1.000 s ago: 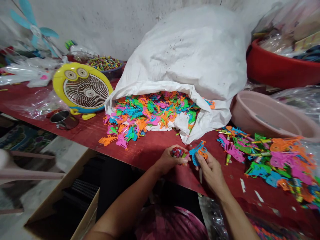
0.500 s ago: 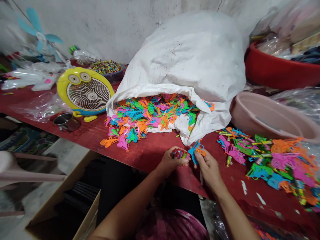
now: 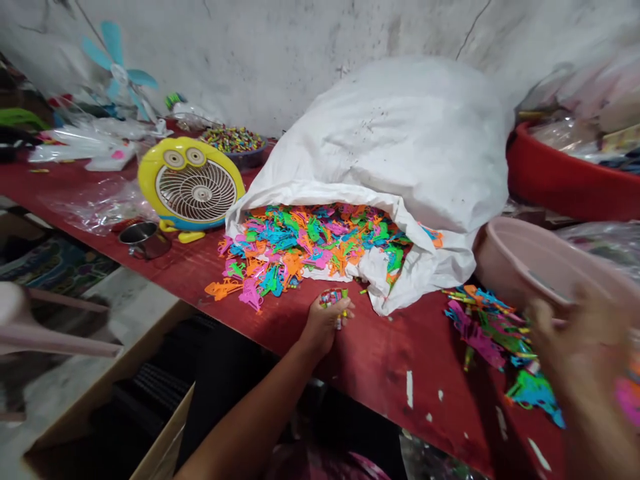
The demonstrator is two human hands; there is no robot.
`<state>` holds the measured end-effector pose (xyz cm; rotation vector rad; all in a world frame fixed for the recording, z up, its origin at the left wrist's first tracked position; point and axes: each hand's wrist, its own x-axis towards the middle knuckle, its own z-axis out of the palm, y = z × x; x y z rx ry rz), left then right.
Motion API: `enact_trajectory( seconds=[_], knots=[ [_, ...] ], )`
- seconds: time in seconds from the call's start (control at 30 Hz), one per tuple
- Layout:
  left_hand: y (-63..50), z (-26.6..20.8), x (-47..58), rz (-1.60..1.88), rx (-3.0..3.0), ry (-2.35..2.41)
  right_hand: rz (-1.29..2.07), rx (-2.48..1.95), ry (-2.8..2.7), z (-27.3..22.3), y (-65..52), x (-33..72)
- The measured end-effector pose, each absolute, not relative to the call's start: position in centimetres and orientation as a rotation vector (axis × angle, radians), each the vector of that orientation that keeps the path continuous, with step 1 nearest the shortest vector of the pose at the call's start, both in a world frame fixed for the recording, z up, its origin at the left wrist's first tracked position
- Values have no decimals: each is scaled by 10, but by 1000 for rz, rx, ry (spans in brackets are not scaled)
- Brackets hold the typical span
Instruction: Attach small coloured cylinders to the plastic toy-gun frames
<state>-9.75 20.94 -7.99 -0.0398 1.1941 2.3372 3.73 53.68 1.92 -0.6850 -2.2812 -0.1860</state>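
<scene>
My left hand (image 3: 327,319) is closed around a bunch of small, shiny wrapped tubes (image 3: 334,297), just above the front of the red table. Off to the right, my right hand (image 3: 583,340) is blurred by motion over a pile of plastic toys and wrapped tubes (image 3: 487,333). Its thumb stands apart from the fingers, and nothing shows between them. The hand hides part of this pile. Bright orange, green, blue and pink plastic toys (image 3: 313,243) spill from the mouth of a big white sack (image 3: 395,140) beyond my left hand.
A pink basin (image 3: 525,267) stands behind the right pile, with a red tub (image 3: 560,173) farther back. Left of the sack are a yellow fan (image 3: 150,177), a metal mug (image 3: 145,241) and a bowl of small tubes (image 3: 237,141). Paper scraps (image 3: 410,389) lie near the front edge.
My right hand has moved from beside my left hand to the right-hand pile; the blue and orange toys it held no longer show in it. My left hand still grips the tubes. The view has shifted.
</scene>
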Motion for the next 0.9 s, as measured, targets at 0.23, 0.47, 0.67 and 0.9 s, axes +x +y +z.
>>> enact_trajectory(
  seconds=[0.23,0.47,0.67,0.9],
  knots=[
    [207,-83,-95,2256,123,1335,362,-25,-2633,-35,423,-144],
    [208,-86,-96,2253,120,1419,219,273,-2896,-44,402,-206],
    [209,-86,-98,2250,128,1382,191,257,-2883,-37,404,-154],
    [210,-84,-96,2335,62,1273,1159,51,-2496,-40,374,-75]
  ],
)
